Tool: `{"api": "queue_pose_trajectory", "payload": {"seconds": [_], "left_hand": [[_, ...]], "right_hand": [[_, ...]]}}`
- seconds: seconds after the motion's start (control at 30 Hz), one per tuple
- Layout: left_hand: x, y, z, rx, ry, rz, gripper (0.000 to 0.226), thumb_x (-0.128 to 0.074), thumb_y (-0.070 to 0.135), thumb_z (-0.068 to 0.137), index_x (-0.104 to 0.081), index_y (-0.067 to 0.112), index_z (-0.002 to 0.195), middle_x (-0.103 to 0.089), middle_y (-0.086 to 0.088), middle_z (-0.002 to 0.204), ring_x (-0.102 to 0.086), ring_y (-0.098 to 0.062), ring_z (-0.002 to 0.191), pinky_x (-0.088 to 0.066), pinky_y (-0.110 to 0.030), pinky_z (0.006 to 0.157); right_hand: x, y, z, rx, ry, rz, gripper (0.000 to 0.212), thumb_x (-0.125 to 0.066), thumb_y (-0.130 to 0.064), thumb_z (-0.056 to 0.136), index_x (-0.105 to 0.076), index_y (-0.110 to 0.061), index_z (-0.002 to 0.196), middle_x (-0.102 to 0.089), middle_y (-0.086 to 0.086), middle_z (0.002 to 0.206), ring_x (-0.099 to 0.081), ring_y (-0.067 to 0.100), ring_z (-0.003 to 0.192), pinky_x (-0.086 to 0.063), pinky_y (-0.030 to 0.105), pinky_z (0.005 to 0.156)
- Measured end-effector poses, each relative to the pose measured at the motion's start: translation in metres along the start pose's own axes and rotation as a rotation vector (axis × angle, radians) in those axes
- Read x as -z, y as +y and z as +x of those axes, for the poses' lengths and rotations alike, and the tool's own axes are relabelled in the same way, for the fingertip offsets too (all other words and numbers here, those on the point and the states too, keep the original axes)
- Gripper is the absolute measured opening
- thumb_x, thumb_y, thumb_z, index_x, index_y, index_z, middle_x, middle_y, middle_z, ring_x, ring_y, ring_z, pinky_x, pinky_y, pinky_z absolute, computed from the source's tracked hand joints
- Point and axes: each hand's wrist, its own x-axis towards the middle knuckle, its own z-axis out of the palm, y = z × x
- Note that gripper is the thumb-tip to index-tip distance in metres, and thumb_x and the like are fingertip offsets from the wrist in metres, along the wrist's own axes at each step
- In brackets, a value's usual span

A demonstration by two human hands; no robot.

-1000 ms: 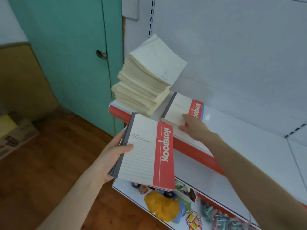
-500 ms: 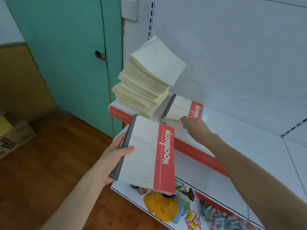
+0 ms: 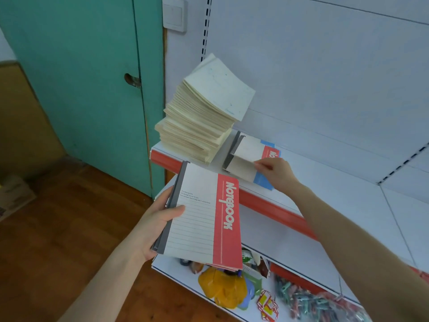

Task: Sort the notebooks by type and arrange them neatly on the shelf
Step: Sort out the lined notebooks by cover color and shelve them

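- Head view, the step in hand: the right grip (image 3: 276, 173) pinches the near edge of a red notebook (image 3: 249, 148) on the shelf (image 3: 336, 180). That edge is raised off a blue-banded notebook (image 3: 262, 183) lying flat beneath it. Whether the whole book or only its cover is raised, I cannot tell.
- The left grip (image 3: 153, 226) is wrapped round the spine side of a held stack of red-banded notebooks (image 3: 204, 219), thumb on top, in front of the shelf's red edge strip (image 3: 274, 205).
- To do it well, I judge:
  - Take the red one by its full thickness, not the cover.
  - Draw it clear without dragging the blue one off the edge.
  - Lay it square on the held stack, spines together.
- The tall cream stack (image 3: 204, 117) just beside leans and fans, so a nudge could topple it.
- Surface and room:
  - The shelf is white, with a slotted back panel.
  - A lower shelf (image 3: 171, 268) carries a yellow packet (image 3: 220, 289) and a bag of pegs (image 3: 313, 300).
  - To the left are a teal door (image 3: 81, 89), a wooden floor (image 3: 58, 240) and a cardboard box (image 3: 14, 196).
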Motion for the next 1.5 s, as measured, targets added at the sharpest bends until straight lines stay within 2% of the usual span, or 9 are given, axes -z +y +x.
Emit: {"api": "queue_pose_trajectory", "payload": {"seconds": [0.13,0.33,0.47,0.53,0.67,0.83,0.97,1.07,1.5], "left_hand": [[-0.004,0.0,0.0,-0.02,-0.056,-0.019,0.037,-0.053,0.019,0.092,-0.049,0.046,0.118,-0.072,0.007,0.096,-0.068,-0.018,0.09,-0.054,-0.038,0.068],[-0.029,-0.004,0.007,-0.008,-0.115,-0.076,0.036,-0.047,0.055,0.084,-0.05,0.051,0.119,-0.066,0.001,0.115,-0.06,-0.025,0.108,-0.047,-0.057,0.089],[-0.057,-0.002,0.007,-0.061,-0.176,-0.137,0.065,-0.057,0.076,0.067,-0.045,0.05,0.126,-0.059,0.002,0.127,-0.056,-0.026,0.116,-0.044,-0.059,0.091],[-0.073,-0.001,0.009,-0.104,-0.211,-0.153,0.064,-0.063,0.065,0.072,-0.045,0.043,0.13,-0.06,0.001,0.126,-0.059,-0.024,0.113,-0.048,-0.053,0.09],[-0.118,0.004,0.007,-0.167,-0.181,-0.149,0.042,-0.056,0.02,0.09,-0.048,0.034,0.128,-0.067,0.0,0.112,-0.066,-0.02,0.097,-0.053,-0.037,0.071],[-0.2,0.007,0.0,-0.209,-0.207,-0.171,0.044,-0.055,0.012,0.09,-0.049,0.034,0.128,-0.067,0.0,0.112,-0.065,-0.022,0.099,-0.052,-0.039,0.077],[-0.291,0.0,-0.015,-0.211,-0.304,-0.188,0.037,-0.053,0.013,0.091,-0.053,0.037,0.119,-0.069,0.001,0.109,-0.066,-0.021,0.097,-0.053,-0.039,0.078],[-0.359,-0.015,-0.027,-0.201,-0.38,-0.161,0.036,-0.052,0.014,0.092,-0.052,0.039,0.117,-0.069,0.004,0.107,-0.066,-0.017,0.096,-0.053,-0.035,0.072],[-0.6,-0.065,-0.049,-0.25,-0.685,0.166,0.031,-0.05,0.012,0.093,-0.051,0.043,0.098,-0.065,0.011,0.101,-0.063,-0.009,0.093,-0.05,-0.026,0.068]], "right_hand": [[0.014,-0.015,-0.02,0.009,0.216,0.047,0.025,-0.049,-0.017,0.096,-0.067,-0.002,0.104,-0.055,0.0,0.08,-0.046,0.014,0.069,-0.034,0.0,0.058],[0.001,-0.035,-0.119,0.38,0.188,-0.191,0.021,-0.056,-0.016,0.089,-0.072,-0.006,0.099,-0.073,0.008,0.096,-0.069,0.027,0.085,-0.054,0.031,0.071],[-0.014,-0.014,-0.16,0.588,0.097,-0.224,0.029,-0.05,-0.024,0.087,-0.072,-0.007,0.097,-0.072,0.006,0.102,-0.068,0.024,0.096,-0.055,0.034,0.083],[-0.014,-0.004,-0.17,0.608,0.079,-0.182,0.035,-0.046,-0.031,0.092,-0.071,-0.007,0.099,-0.07,0.007,0.105,-0.063,0.022,0.103,-0.048,0.03,0.092],[0.018,0.011,-0.185,0.362,0.071,0.139,0.048,-0.051,-0.048,0.087,-0.071,-0.007,0.102,-0.068,0.003,0.109,-0.056,0.006,0.108,-0.043,0.017,0.095],[0.084,0.058,-0.194,-0.146,0.384,0.342,0.041,-0.057,-0.031,0.09,-0.053,-0.015,0.128,-0.05,-0.01,0.126,-0.049,0.009,0.12,-0.043,0.014,0.094],[0.138,0.113,-0.213,-0.475,0.344,0.642,0.053,-0.046,-0.041,0.094,-0.032,-0.018,0.14,-0.052,0.005,0.132,-0.06,0.019,0.107,-0.053,0.031,0.083],[0.166,0.159,-0.242,-0.524,0.374,0.631,0.04,-0.046,-0.035,0.095,-0.042,-0.016,0.131,-0.064,0.006,0.112,-0.067,0.019,0.085,-0.057,0.028,0.067],[0.269,0.331,-0.356,-0.696,0.781,0.514,0.026,-0.052,-0.021,0.094,-0.052,-0.021,0.121,-0.066,-0.005,0.095,-0.067,0.015,0.082,-0.057,0.032,0.075]]}}
